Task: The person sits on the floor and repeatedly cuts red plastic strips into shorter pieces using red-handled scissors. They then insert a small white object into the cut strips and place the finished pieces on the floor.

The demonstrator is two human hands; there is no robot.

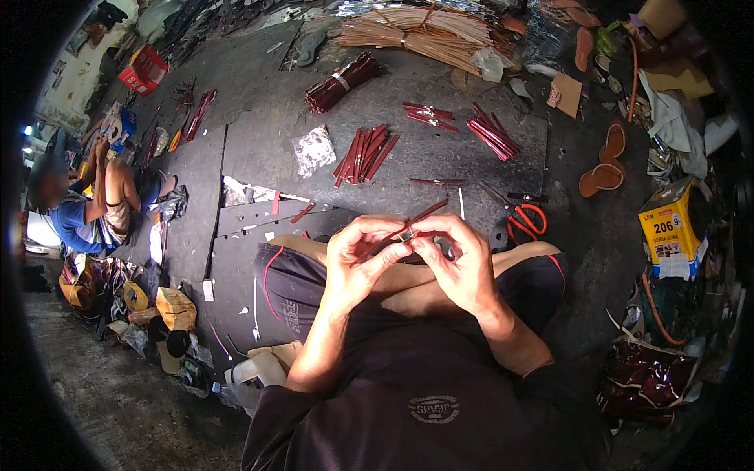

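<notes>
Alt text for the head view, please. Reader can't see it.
A left hand and right hand together hold a thin dark red strip above crossed legs. On the dark floor ahead lie piles of similar strips, a whitish packet and orange-handled scissors. Another person sits at far left.

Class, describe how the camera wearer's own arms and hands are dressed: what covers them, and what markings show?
The left hand and right hand are bare, with no gloves or rings visible. The short, loose sleeves are black and look plain, leaving the forearms uncovered. They belong to a black shirt with a pale oval print.
</notes>
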